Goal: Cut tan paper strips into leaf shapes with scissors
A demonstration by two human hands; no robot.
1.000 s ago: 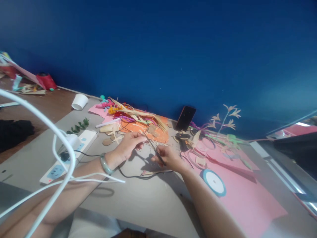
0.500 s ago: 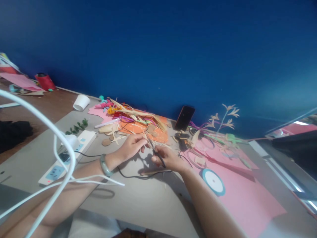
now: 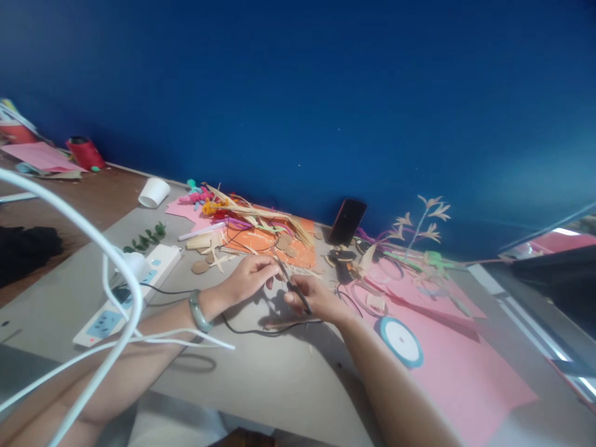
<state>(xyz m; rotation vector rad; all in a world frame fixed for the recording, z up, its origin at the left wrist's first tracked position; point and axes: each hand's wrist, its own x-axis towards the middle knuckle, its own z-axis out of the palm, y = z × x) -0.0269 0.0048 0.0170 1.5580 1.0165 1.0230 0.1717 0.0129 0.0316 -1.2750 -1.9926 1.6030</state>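
Observation:
My left hand (image 3: 246,279) is closed in a pinch on a thin straw strip (image 3: 275,261) above the grey table (image 3: 261,372). A green bangle (image 3: 197,310) sits on that wrist. My right hand (image 3: 316,298) is closed around dark-handled scissors (image 3: 293,287), whose blades point up toward the strip at my left fingertips. The two hands almost touch. A black cable (image 3: 251,329) lies on the table under them.
A pile of straw, coloured paper and wooden shapes (image 3: 251,230) lies behind the hands. A phone (image 3: 347,221) leans on the blue wall. A pink sheet (image 3: 447,366) with a tape roll (image 3: 401,340) is at right. Left: a power strip (image 3: 135,285), white cables (image 3: 93,261), a paper cup (image 3: 153,192).
My hands have shifted only slightly; the left fingertips and the scissors have come a little closer together. The view has turned a little.

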